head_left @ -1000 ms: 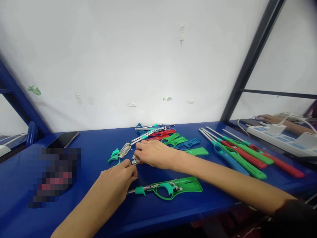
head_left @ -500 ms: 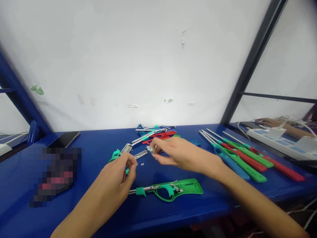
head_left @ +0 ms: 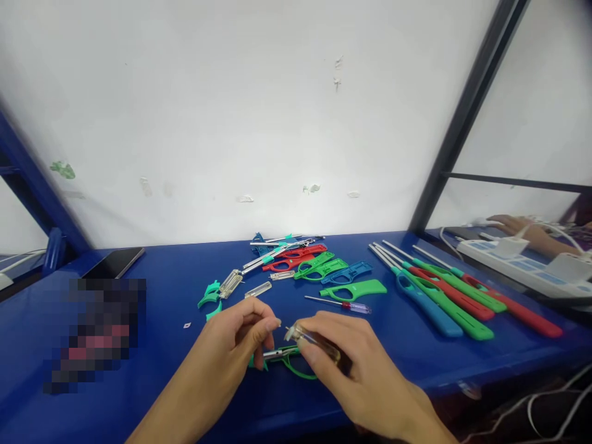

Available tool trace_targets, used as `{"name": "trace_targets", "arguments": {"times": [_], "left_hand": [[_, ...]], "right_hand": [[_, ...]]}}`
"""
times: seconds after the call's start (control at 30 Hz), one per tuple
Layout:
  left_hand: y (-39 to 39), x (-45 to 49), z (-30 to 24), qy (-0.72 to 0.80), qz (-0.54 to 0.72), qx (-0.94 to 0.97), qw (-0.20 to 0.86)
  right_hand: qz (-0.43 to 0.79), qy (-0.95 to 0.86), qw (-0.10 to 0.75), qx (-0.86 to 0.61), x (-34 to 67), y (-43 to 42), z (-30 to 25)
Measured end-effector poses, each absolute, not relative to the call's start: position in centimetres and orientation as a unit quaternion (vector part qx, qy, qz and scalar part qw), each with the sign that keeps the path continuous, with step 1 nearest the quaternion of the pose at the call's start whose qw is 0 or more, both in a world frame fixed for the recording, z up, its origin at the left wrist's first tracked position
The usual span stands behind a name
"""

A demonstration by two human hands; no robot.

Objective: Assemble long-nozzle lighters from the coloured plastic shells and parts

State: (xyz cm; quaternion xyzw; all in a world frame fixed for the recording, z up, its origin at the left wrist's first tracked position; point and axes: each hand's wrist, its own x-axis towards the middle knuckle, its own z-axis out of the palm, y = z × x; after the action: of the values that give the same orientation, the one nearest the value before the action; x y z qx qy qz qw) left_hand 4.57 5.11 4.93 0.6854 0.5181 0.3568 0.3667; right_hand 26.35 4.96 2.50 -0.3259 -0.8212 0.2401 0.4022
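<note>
My right hand (head_left: 356, 364) is closed round a small clear fuel cartridge (head_left: 309, 338), held just above the blue table (head_left: 152, 382). My left hand (head_left: 231, 345) pinches something tiny at its fingertips, right beside the cartridge's tip. Under both hands lies an open green lighter half-shell (head_left: 289, 359) with a teal trigger, mostly hidden. A small screwdriver (head_left: 340, 304) with a red and blue handle lies just beyond my right hand.
A pile of red, green and blue lighter shells (head_left: 319, 265) lies mid-table, with clear cartridges (head_left: 231, 283) and teal triggers (head_left: 208, 295) to its left. Finished long lighters (head_left: 439, 290) lie at right. A phone (head_left: 113, 262) rests at back left. Another person's hand (head_left: 518, 225) and a power strip (head_left: 522, 259) are far right.
My right hand came back from the parts pile toward me with the clear cartridge. My left hand shifted slightly right to meet it above the green half-shell. The screwdriver is now uncovered.
</note>
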Motion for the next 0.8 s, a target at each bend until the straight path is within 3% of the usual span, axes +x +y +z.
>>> {"name": "trace_targets", "arguments": {"times": [0.13,0.4,0.8], "left_hand": [[4.77,4.96,4.74,0.533,0.341,0.692,0.347],[4.67,5.27,4.67,0.494,0.34,0.722,0.344],[4.64,4.41,4.12,0.467,0.331,0.812,0.11]], "right_hand": [[0.222,-0.821,0.428,-0.306,26.35,5.16,2.03],[0.232,-0.85,0.365,-0.3,26.4,5.23,1.92],[0.228,-0.841,0.394,-0.292,26.48,5.37,1.66]]}}
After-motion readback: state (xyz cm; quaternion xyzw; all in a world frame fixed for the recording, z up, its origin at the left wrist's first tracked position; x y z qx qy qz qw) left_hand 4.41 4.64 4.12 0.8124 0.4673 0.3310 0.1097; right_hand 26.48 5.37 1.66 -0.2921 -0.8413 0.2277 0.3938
